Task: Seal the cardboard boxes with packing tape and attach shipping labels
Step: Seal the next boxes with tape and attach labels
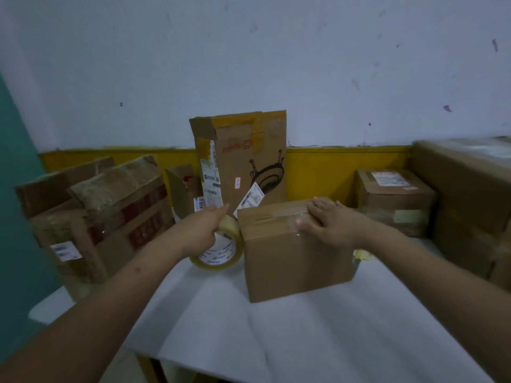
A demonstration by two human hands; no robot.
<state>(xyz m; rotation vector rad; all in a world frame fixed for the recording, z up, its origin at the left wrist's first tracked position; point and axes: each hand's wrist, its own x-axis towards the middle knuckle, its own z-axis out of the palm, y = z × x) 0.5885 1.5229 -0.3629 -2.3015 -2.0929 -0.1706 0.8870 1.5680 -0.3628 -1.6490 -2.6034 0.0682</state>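
We judge that we are in the taping step: the box (298,252) stands on the white table (221,327), just in front of us, and a clear strip of tape already shines along its top seam. Our left hand (204,230) grips the tape roll (221,248), fingers curled around its upper rim, and holds it upright just beside the left wall of the box. Our right hand (329,222) lies flat on the top, near the right end, fingers straight and spread, and it holds nothing; it seems to press the strip down. Both forearms reach forward from the lower corners. For the next move, we think the strip must go down over the left edge and then be cut. No label is on this box yet.
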